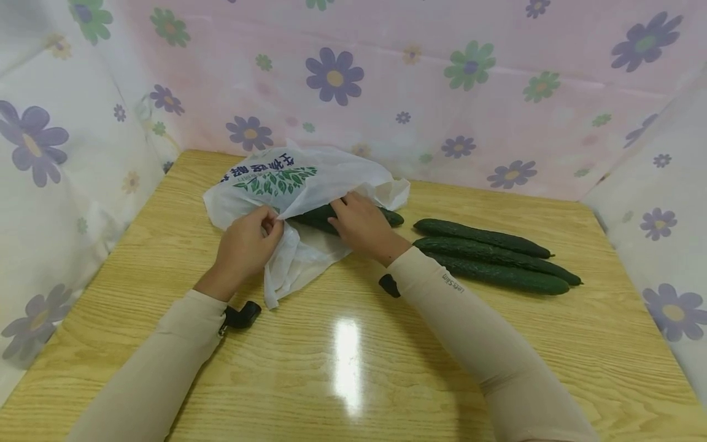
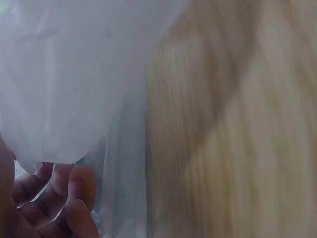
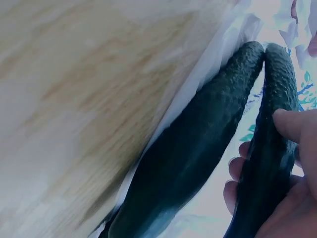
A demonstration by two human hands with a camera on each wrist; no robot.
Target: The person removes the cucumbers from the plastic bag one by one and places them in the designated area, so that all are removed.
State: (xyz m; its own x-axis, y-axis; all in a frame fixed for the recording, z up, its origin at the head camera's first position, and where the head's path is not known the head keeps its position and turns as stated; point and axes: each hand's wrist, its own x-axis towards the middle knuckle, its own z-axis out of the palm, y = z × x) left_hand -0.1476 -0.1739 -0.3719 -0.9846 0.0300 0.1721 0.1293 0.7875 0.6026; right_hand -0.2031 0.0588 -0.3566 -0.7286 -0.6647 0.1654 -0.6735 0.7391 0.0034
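Observation:
A white plastic bag [image 1: 337,169] with green leaf print and dark lettering lies at the back of the table, its mouth towards me. My left hand [image 1: 245,242] pinches the edge of that mouth between thumb and fingers. In the right wrist view, my right hand [image 3: 292,173] grips a dark green cucumber [image 3: 265,178], thumb on one side and fingers on the other. Beside it a second cucumber [image 3: 183,158] lies on the bag's plastic; their far tips nearly touch. From the head view, the right hand and the bag hide much of both cucumbers.
Three more cucumbers [image 1: 497,255] lie side by side on the wooden table [image 1: 287,374], to the right of the bag. Flower-printed cloth [image 1: 386,80] hangs behind the table and along both sides. A dark wrist device [image 1: 243,315] sits by the left sleeve.

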